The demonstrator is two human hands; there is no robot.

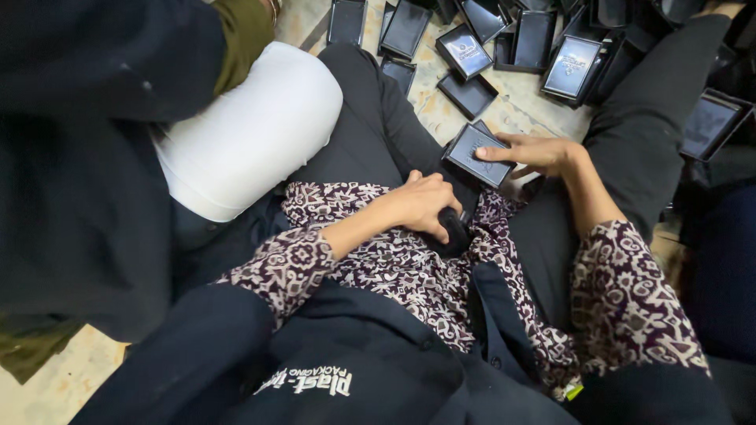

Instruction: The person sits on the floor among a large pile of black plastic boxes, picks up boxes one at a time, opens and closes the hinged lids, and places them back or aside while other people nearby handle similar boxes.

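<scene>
Both forearms come out of patterned maroon-and-white sleeves (299, 264) and reach forward over the person's dark-trousered lap (370, 142). The left arm runs in from the lower left, wrist bent down, so the left hand (421, 206) rests knuckles-up on the patterned fabric. The right arm runs in from the lower right and angles up and inward, with the right hand (539, 153) stretched flat and low.

Beyond the right fingertips, a pile of open black boxes and lids (551, 47) lies scattered across the pale stone floor (520, 106). To the far side of the left knuckles sits a white cylindrical cushion (252, 130).

The flat black box (478, 155) lies tilted just ahead of the left knuckles, under the right fingertips; it is rectangular, with a raised rim and a dull grey inner face.

The small black object (454, 232) is dark, rounded and oblong, poking out below the left fingers toward the body.

The left fingers curl closed around that object, thumb tucked against the index finger. The right fingers are spread nearly straight, the thumb and index tips pressing on the near edge of the flat black box, pinching it lightly rather than wrapping it.
</scene>
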